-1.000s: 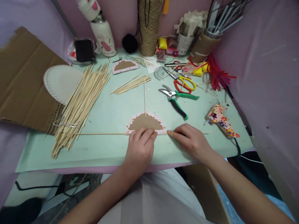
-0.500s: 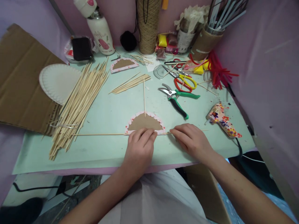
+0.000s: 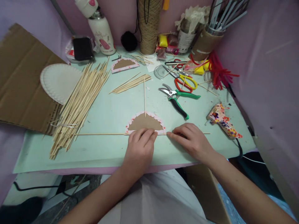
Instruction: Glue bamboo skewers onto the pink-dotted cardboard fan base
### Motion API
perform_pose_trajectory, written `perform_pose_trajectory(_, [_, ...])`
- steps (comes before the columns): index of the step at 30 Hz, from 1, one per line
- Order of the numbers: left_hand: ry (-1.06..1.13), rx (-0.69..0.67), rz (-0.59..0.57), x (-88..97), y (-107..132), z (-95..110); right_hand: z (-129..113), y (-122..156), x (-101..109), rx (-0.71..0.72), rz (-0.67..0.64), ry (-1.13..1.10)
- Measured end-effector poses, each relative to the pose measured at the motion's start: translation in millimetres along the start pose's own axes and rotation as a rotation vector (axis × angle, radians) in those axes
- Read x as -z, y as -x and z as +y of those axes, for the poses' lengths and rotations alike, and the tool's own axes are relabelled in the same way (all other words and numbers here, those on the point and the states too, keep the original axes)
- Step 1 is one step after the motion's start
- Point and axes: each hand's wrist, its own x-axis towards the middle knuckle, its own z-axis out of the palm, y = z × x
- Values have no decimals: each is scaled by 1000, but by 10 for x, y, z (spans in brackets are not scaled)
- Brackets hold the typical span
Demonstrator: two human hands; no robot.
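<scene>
A cardboard half-circle (image 3: 144, 122) with a pink-and-white wavy border lies flat near the table's front edge. My left hand (image 3: 141, 144) presses its straight edge, fingers close together and tips hidden in part. At its right corner, my right hand (image 3: 190, 140) pinches a thin bamboo stick (image 3: 206, 133) whose end shows beyond the knuckles. Another bamboo stick (image 3: 100, 134) runs left from the straight edge toward the big pile. One more bamboo stick (image 3: 144, 96) points away from me, its near end over the cardboard.
A large pile of bamboo sticks (image 3: 80, 109) lies left, beside a paper plate (image 3: 58, 82) and cardboard sheet (image 3: 21, 81). Pruning shears (image 3: 174, 96), scissors (image 3: 187, 84) and a flowered glue gun (image 3: 224, 121) lie right. Behind are a second half-circle (image 3: 125, 64) and a bottle (image 3: 102, 35).
My right hand has shifted slightly left to the corner of the half-circle. The stick in it now lies more level and shows further out on the right. My left hand stays put.
</scene>
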Motion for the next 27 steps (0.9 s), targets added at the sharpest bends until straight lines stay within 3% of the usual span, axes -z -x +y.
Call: perform_pose_trajectory(27, [3, -9, 12, -4, -3, -4, -59, -17, 34, 12, -22, 43])
